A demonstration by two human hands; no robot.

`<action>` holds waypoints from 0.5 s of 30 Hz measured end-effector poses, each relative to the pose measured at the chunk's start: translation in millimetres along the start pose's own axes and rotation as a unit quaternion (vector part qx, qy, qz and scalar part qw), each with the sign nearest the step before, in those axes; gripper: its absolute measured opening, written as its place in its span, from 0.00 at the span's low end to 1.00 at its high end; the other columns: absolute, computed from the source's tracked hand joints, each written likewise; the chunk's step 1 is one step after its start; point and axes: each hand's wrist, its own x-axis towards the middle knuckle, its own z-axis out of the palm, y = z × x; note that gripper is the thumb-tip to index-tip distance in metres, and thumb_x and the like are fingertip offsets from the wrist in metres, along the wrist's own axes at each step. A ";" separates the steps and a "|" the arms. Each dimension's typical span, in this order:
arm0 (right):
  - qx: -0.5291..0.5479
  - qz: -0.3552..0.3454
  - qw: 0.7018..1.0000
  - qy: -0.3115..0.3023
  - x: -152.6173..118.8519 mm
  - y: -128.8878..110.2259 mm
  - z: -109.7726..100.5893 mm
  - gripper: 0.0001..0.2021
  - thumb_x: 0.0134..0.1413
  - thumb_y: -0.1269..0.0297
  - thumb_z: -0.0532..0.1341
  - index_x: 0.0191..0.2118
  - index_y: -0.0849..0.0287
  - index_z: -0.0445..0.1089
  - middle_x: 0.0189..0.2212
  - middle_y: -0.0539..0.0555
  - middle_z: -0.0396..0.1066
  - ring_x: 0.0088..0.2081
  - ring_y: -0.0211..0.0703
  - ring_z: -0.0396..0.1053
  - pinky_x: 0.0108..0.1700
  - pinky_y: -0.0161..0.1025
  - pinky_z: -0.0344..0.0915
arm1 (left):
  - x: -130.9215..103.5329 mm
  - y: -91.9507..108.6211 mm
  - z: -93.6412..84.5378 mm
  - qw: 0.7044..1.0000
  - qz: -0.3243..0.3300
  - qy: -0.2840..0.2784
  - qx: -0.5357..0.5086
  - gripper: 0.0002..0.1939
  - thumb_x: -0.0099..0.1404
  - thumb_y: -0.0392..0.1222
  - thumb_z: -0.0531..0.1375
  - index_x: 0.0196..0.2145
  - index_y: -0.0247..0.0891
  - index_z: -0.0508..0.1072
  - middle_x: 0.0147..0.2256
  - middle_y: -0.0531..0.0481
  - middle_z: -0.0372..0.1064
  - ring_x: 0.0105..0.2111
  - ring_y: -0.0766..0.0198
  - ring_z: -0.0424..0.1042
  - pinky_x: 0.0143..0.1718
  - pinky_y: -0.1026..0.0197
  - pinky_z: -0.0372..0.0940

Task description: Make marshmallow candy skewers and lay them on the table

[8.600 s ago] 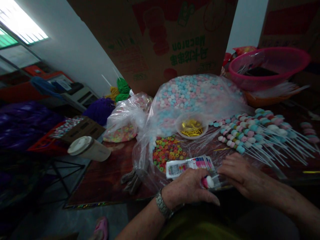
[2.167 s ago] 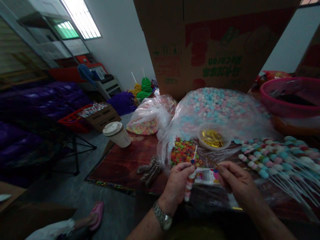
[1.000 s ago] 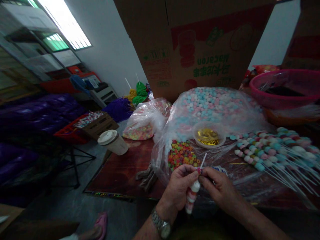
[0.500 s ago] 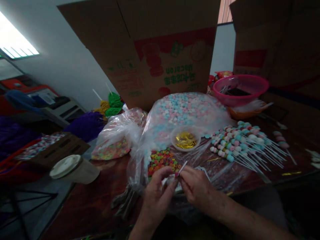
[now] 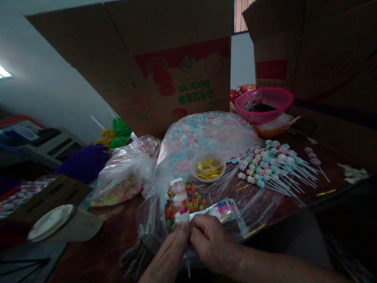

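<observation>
A marshmallow skewer [image 5: 180, 198] in a printed clear wrapper points upward between my hands, with its white stick [image 5: 189, 265] coming out below them. My left hand [image 5: 174, 248] is closed around its lower end. Pressed against that same spot, my right hand [image 5: 211, 240] is closed too, its fingertips partly hidden. Behind the skewer lie colourful ring candies [image 5: 194, 200]. Beside my right hand is a stack of printed wrappers [image 5: 225, 210], and a bowl of gold twist ties [image 5: 209, 173] stands beyond.
Finished-looking skewers [image 5: 271, 165] lie piled at the right. A large bag of marshmallows [image 5: 203, 129] fills the middle, a smaller candy bag [image 5: 120, 177] to its left. A lidded cup [image 5: 66, 224] is at far left, a pink basket [image 5: 265, 106] back right. Cardboard boxes [image 5: 165, 35] rise behind.
The skewer now stands with its candy end up and stick down; before, a stick end pointed up between my fingers. Both hands have come lower and closer together. The view has shifted right.
</observation>
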 end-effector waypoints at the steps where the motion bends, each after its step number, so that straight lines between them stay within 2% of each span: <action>1: 0.025 0.035 0.999 -0.014 -0.8 3.1 4.3 0.10 0.48 0.62 0.53 0.20 0.57 0.55 0.17 0.45 0.55 0.22 0.33 0.54 0.25 0.31 0.52 | 0.4 4.5 7.5 0.999 -0.028 -0.004 -0.025 0.19 0.57 0.57 0.59 0.37 0.41 0.77 0.36 0.47 0.75 0.41 0.52 0.71 0.46 0.54 0.66; 4: 0.048 0.115 0.990 -0.071 -0.6 16.6 7.1 0.16 0.55 0.56 0.46 0.19 0.55 0.53 0.11 0.43 0.50 0.12 0.33 0.47 0.17 0.32 0.49 | 4.5 21.5 27.5 0.991 -0.081 -0.043 -0.095 0.22 0.61 0.58 0.55 0.42 0.37 0.74 0.27 0.49 0.73 0.31 0.58 0.72 0.38 0.58 0.67; 6: 0.039 0.140 0.985 -0.097 -1.0 24.2 0.5 0.21 0.57 0.52 0.44 0.17 0.56 0.55 0.10 0.45 0.52 0.11 0.34 0.48 0.15 0.34 0.51 | 9.4 26.3 36.0 0.992 -0.069 -0.023 -0.101 0.21 0.62 0.56 0.53 0.38 0.36 0.74 0.24 0.50 0.71 0.27 0.60 0.70 0.32 0.62 0.65; 8: 0.013 0.104 0.993 -0.053 -3.7 27.4 -9.7 0.20 0.54 0.49 0.51 0.20 0.59 0.61 0.17 0.50 0.62 0.19 0.37 0.59 0.22 0.35 0.59 | 14.3 23.1 43.8 0.998 -0.025 0.047 -0.044 0.18 0.61 0.54 0.55 0.30 0.37 0.74 0.23 0.50 0.70 0.26 0.61 0.68 0.29 0.63 0.63; 10: 0.000 0.016 1.000 0.015 -9.2 27.6 -22.1 0.16 0.49 0.50 0.59 0.32 0.60 0.66 0.31 0.53 0.68 0.32 0.41 0.65 0.36 0.37 0.64 | 17.9 16.6 55.4 0.995 0.040 0.064 0.060 0.14 0.59 0.50 0.58 0.25 0.38 0.73 0.22 0.48 0.69 0.25 0.59 0.68 0.29 0.61 0.61; 11: 0.004 -0.021 0.999 0.041 -13.5 28.0 -30.2 0.17 0.48 0.52 0.61 0.38 0.59 0.66 0.35 0.54 0.69 0.37 0.42 0.65 0.40 0.38 0.64 | 19.1 14.2 62.8 0.990 0.076 0.025 0.113 0.11 0.57 0.48 0.59 0.25 0.39 0.74 0.21 0.48 0.69 0.25 0.58 0.68 0.30 0.60 0.61; 12: 0.010 -0.044 0.997 0.062 -19.4 29.5 -40.6 0.18 0.48 0.53 0.61 0.42 0.59 0.64 0.37 0.54 0.69 0.39 0.43 0.66 0.43 0.39 0.64 | 20.5 13.1 70.4 0.979 0.129 -0.045 0.153 0.08 0.55 0.46 0.61 0.26 0.39 0.75 0.23 0.46 0.71 0.27 0.55 0.69 0.33 0.58 0.62; 13: 0.013 -0.050 0.995 0.085 -27.6 32.8 -54.6 0.17 0.50 0.53 0.60 0.43 0.58 0.64 0.36 0.54 0.70 0.38 0.43 0.67 0.42 0.39 0.65 | 22.4 13.3 77.0 0.961 0.177 -0.105 0.182 0.07 0.54 0.44 0.62 0.30 0.40 0.76 0.28 0.44 0.73 0.31 0.53 0.70 0.37 0.56 0.62; 14: 0.005 -0.039 0.992 0.120 -38.6 38.2 -73.1 0.16 0.52 0.53 0.58 0.43 0.58 0.63 0.34 0.53 0.70 0.35 0.43 0.68 0.40 0.39 0.66 | 25.2 14.6 81.6 0.938 0.214 -0.170 0.213 0.11 0.53 0.44 0.63 0.35 0.41 0.76 0.33 0.42 0.74 0.34 0.50 0.71 0.40 0.53 0.61; 15: -0.025 -0.030 0.984 0.174 -53.1 45.6 -96.3 0.16 0.52 0.53 0.58 0.43 0.57 0.63 0.32 0.53 0.71 0.33 0.43 0.69 0.38 0.39 0.67 | 29.4 16.3 83.4 0.919 0.225 -0.200 0.253 0.13 0.56 0.45 0.61 0.39 0.42 0.75 0.35 0.42 0.74 0.36 0.50 0.71 0.41 0.51 0.60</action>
